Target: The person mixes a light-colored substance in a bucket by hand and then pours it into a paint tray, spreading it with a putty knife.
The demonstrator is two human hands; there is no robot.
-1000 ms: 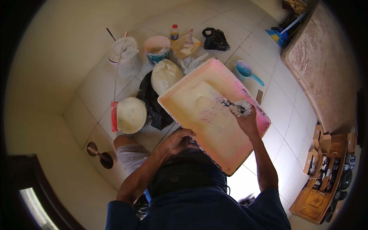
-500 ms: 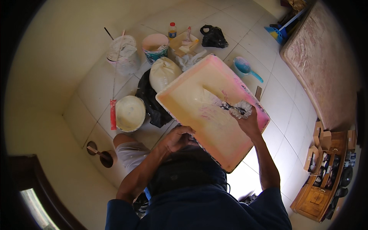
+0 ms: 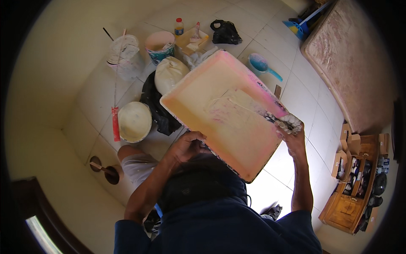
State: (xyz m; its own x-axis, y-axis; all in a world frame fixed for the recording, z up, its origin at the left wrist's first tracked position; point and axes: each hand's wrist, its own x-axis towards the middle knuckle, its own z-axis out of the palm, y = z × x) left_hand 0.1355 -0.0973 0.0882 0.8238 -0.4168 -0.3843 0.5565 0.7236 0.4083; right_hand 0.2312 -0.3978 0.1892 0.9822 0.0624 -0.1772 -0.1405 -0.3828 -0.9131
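Observation:
A large shallow rectangular tray, coated in cream and pink residue, is tilted in front of me. My left hand grips its near left edge, with the thumb on the rim and the fingers mostly hidden beneath. Over the tray's right side, my right hand is closed round what looks like a putty knife, its handle wrapped or crusted in crumpled whitish material. Its blade is hard to tell from the cream smears in the tray. Pinkish scrape marks cross the middle of the tray.
Beyond the tray stand a cream sack, a black bag, a round tub, buckets and a blue dipper. A red-headed roller leans at left. A mattress and wooden cabinet line the right.
My right hand has moved right with the putty knife, from mid-tray to near the right edge. The tray has shifted slightly left in view; my left hand keeps its grip.

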